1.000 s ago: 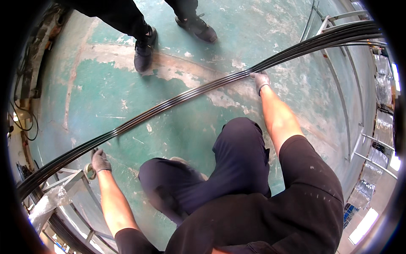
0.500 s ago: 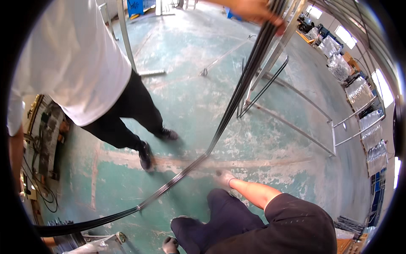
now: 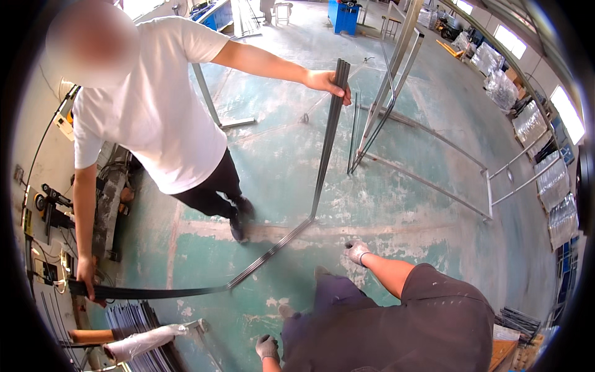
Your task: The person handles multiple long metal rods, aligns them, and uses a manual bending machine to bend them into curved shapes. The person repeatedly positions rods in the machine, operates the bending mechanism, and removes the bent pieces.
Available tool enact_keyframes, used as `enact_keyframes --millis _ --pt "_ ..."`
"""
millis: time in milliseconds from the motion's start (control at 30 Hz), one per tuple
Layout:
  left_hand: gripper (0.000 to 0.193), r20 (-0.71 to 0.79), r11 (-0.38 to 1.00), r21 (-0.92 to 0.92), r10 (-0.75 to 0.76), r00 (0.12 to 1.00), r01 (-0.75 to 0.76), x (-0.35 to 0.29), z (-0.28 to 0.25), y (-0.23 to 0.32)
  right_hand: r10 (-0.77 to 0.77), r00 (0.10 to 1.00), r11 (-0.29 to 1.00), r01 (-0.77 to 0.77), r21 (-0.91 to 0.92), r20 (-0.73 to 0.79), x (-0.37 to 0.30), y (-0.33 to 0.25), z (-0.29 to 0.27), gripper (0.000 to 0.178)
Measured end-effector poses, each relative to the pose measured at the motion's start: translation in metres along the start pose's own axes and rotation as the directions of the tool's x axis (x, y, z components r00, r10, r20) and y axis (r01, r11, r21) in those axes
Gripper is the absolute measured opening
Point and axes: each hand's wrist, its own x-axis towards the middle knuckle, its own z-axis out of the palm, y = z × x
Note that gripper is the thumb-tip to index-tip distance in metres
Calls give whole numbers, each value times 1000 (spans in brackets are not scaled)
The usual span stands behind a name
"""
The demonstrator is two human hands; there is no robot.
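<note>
My right hand, in a pale, soiled work glove, hovers over the floor to the right of my legs. Its fingers are curled, with nothing visible in them. Lower down, my left hand wears a grey glove; it is also curled closed and holds nothing I can see. Ahead of me a co-worker in a white T-shirt carries a bundle of long, thin dark metal bars, bent in two places. One of that person's hands grips the upper end, the other the left end. My hands are apart from the bars.
A metal frame rack stands on the right, with thin bent rods on it. At the lower left are a plastic-wrapped roll and a pile of dark bars. Wrapped stacks line the right wall; a blue cabinet stands far off.
The co-worker has moved the bars' upper end left and down, away from the rack, and the left end shows higher. My view has shifted. My right hand appears farther right, my left slightly higher.
</note>
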Motion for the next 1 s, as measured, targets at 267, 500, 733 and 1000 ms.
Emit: enact_keyframes --millis 267,500,733,1000 --pt "34 57 923 154 347 936 -352 74 -87 -38 -7 1000 1000 8 -9 21 -45 -6 15 50" --pt "26 -328 945 90 327 886 -315 74 -157 47 -324 659 791 583 188 -679 1 -184 -175 72" --pt "27 -457 828 -41 482 748 -559 -29 -222 265 -477 412 473 865 168 -777 106 -362 -399 46" --pt "47 -660 564 -90 583 473 -821 -84 -217 336 -299 610 428 773 469 -734 80 -364 -378 38"
